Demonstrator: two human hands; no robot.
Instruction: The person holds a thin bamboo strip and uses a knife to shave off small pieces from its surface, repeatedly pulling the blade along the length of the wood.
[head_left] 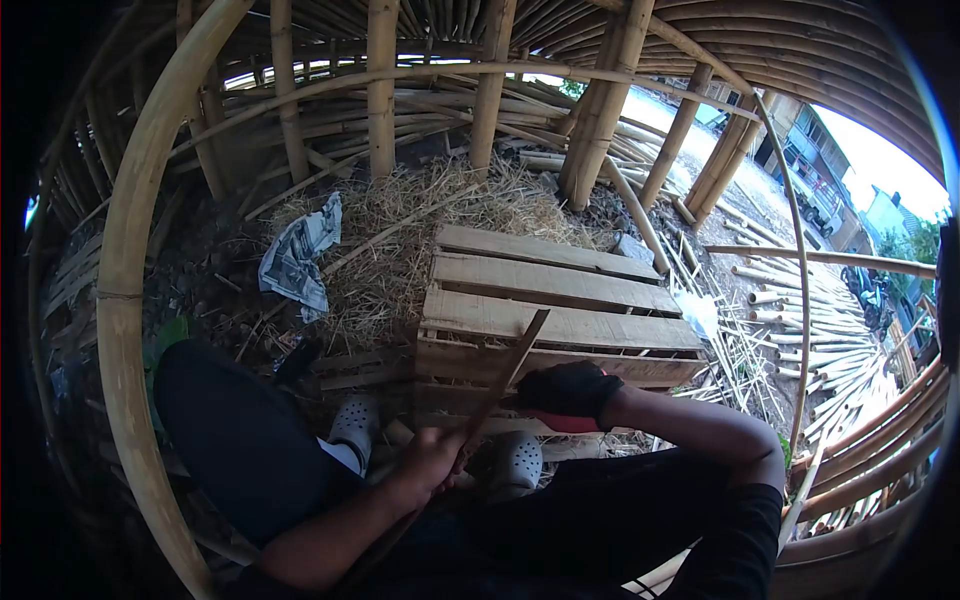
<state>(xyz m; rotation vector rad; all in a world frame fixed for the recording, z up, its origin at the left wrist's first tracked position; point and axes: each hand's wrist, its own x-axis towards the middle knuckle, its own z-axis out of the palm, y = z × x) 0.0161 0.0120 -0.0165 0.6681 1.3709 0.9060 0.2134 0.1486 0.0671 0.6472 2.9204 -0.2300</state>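
Fingers of L hand (432, 462) grip stick (514, 366); gloved R hand (570, 392) nr crate (590, 328).

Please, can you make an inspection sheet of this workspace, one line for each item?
Surface: wooden crate with gaps between its top boards; ground beside it rough and littered.
Job's things: long thin stick, slanting, its upper end in front of the crate.
Clutter: straw and a crumpled printed paper on the ground.
Left hand: bare hand, closed around the stick.
Right hand: gloved hand, near the stick; grip not clear.
Cables: nothing seen.
Surroundings: upright bamboo posts; many loose bamboo poles lying outside at the right.
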